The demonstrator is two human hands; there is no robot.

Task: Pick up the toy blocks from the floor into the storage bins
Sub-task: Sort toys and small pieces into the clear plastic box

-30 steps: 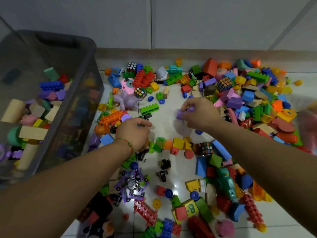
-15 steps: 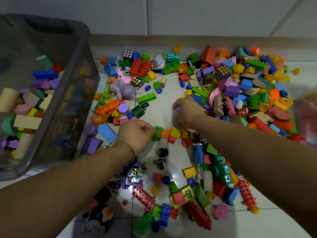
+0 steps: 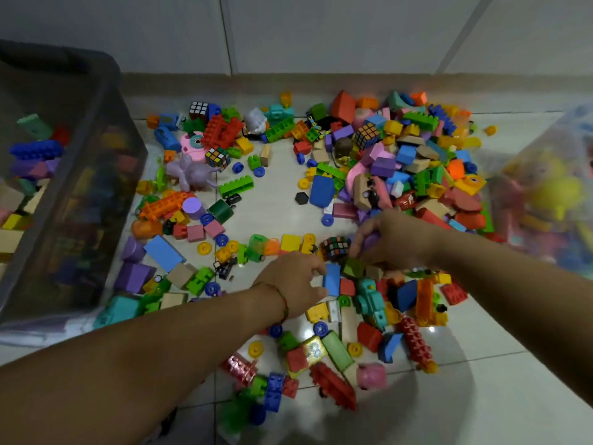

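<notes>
Cut off at the left edge: bin [image 3: 106, 175], contents dim behind its dark wall. Blurred and cropped at right: bag [image 3: 542, 200]. Half hidden in right hand [image 3: 396, 239]: purple piece [image 3: 370, 240]. Cannot see under left hand [image 3: 290, 281], so cannot tell its grip. Smeared at bottom: green toy [image 3: 237, 414]

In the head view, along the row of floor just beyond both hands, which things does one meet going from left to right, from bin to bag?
Grey translucent storage bin → lilac elephant-shaped toy → long green studded brick → small black hexagonal piece → big blue foam block → clear plastic bag of toys.
</notes>
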